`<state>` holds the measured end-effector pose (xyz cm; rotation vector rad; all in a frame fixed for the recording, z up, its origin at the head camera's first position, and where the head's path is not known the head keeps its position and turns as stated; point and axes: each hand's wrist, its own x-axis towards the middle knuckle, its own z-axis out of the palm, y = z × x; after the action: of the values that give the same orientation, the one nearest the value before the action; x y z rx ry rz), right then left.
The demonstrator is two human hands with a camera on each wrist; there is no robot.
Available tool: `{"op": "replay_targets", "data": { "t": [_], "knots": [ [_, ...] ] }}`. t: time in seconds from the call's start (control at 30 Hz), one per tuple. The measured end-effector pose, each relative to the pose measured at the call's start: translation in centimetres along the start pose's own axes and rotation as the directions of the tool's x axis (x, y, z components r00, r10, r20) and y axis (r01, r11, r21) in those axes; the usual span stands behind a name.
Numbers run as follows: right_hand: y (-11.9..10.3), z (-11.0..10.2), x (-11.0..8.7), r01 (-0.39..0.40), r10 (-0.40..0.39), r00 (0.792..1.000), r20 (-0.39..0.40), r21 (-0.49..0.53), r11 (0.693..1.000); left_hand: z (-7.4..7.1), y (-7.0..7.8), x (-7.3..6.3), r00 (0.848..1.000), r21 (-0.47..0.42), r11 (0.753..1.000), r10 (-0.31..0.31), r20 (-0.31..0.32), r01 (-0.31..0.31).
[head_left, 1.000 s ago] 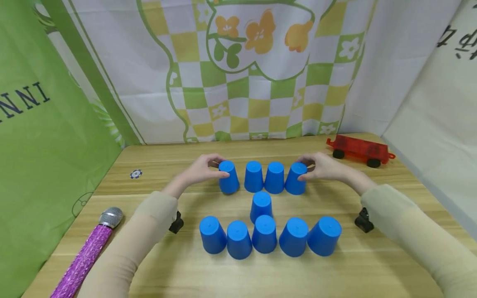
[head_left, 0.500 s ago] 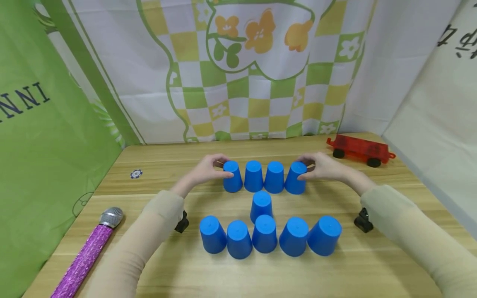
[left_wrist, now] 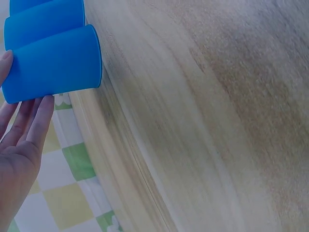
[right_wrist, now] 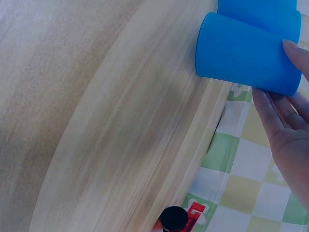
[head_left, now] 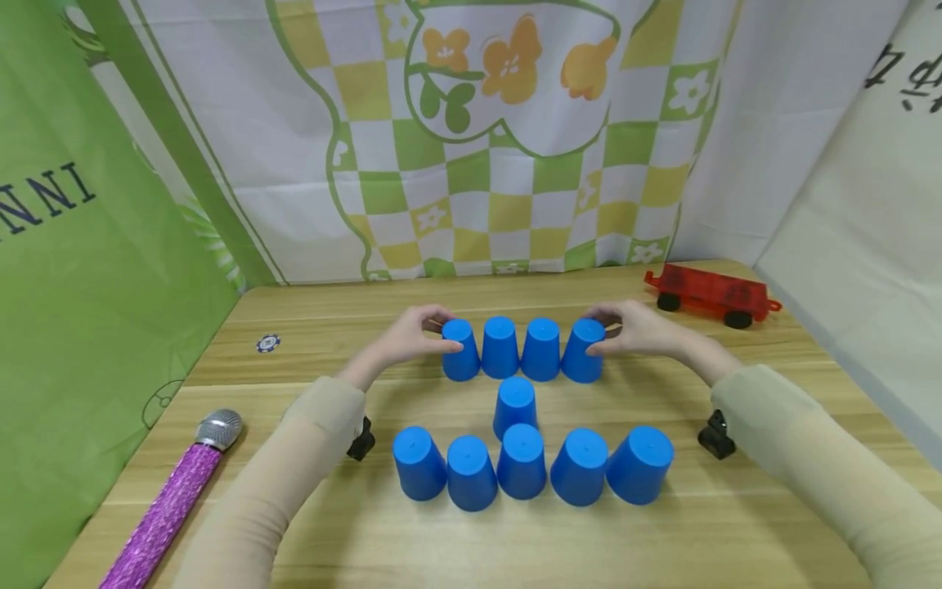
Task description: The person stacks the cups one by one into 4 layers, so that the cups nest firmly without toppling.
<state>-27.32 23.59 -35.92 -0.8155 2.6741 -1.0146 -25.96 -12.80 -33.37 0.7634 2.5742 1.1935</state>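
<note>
Head view: holds the left-end cup (head_left: 462, 364) in the left hand (head_left: 412, 334) and the right-end cup (head_left: 580, 364) in the right hand (head_left: 634, 329), both blue, rim down, over the wooden table (head_left: 353, 536). Lines up two middle cups (head_left: 500, 348) between the hands, in the same row. Nearer the body than the hands and between them, shows a single cup (head_left: 514, 405), then a row of five cups (head_left: 523, 462), likewise upturned. Left of the left hand, shows a poker chip (head_left: 268, 343); nearer the body on that side, a purple microphone (head_left: 168, 511). Right of the right hand and farther back, shows a red toy wagon (head_left: 710, 292). Wrist views: sets thumb and fingers on opposite sides of each held cup.
</note>
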Motion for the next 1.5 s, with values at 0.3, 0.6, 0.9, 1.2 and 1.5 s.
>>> {"op": "replay_targets", "data": {
  "t": [0.3,0.6,0.9,1.2,1.5],
  "knots": [
    [-0.4,-0.3,-0.4,0.005,-0.005,1.000,0.001,-0.014,1.000,0.4,-2.1,0.9,1.000,-0.012,1.000,-0.001,0.003,0.001],
    [-1.1,-2.0,-2.4,0.003,-0.006,0.998,-0.062,-0.041,0.999,0.6,-4.4,1.8,1.000,-0.023,1.000,-0.008,0.004,0.008],
    [-2.7,-2.9,-6.7,-0.001,0.000,0.994,-0.108,-0.010,1.000,0.1,-4.7,1.4,1.000,-0.053,0.999,-0.001,0.022,0.002],
    [-2.8,-2.5,-10.7,0.019,-0.017,0.995,-0.102,0.019,1.000,-0.7,-5.2,0.4,1.000,-0.073,0.997,-0.010,0.014,0.011],
    [-2.4,-0.7,-13.6,0.099,-0.092,0.994,-0.051,0.139,0.985,-2.6,-5.6,-2.5,0.999,-0.113,0.993,-0.022,-0.046,0.017]
  ]
}}
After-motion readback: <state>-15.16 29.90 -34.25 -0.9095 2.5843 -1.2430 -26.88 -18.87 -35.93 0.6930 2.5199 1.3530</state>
